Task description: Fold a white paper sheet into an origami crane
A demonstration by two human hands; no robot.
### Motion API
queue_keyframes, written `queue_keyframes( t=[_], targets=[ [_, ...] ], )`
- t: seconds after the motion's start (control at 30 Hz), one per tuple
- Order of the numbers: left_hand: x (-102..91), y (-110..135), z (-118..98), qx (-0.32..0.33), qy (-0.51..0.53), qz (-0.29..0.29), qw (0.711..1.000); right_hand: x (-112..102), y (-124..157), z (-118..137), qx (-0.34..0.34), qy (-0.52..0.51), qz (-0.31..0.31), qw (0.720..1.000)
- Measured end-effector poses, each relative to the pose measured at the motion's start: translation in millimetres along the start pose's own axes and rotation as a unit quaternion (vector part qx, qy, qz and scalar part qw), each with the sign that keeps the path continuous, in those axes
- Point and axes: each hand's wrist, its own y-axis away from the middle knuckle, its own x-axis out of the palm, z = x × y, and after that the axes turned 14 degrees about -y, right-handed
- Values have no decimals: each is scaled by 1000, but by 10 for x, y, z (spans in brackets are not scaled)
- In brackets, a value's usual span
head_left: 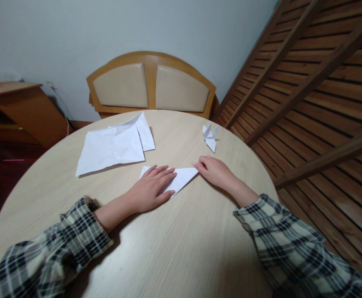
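A white sheet of paper folded into a triangle (pixel 184 177) lies on the round table in front of me. My left hand (pixel 152 187) rests flat over its left and middle part, fingers stretched out, hiding much of it. At the triangle's right tip is my right hand (pixel 214 170), with its fingers curled in and the thumb and forefinger together on the corner. Beyond the right hand stands a folded white paper crane (pixel 210 136), touched by neither hand.
Creased white paper sheets (pixel 111 145) overlap at the far left of the pale wooden table (pixel 174 248). A bed headboard (pixel 151 82) with padded panels rises behind the table. A slatted wooden screen (pixel 317 91) borders the right side, and a wooden desk (pixel 22 107) stands at the left.
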Motion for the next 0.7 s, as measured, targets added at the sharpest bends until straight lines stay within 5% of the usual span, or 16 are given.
queue_keyframes(
  t=[0.33,0.5,0.7],
  targets=[
    [-39,11,-5,19,-21,-41,999,19,-12,-59,3,-207,-4,978],
    [-88,2,-29,30,-31,-59,997,54,-17,-49,14,-377,46,925],
    [-126,-12,-44,41,-57,-70,995,72,-11,-3,8,-457,45,889]
  ],
)
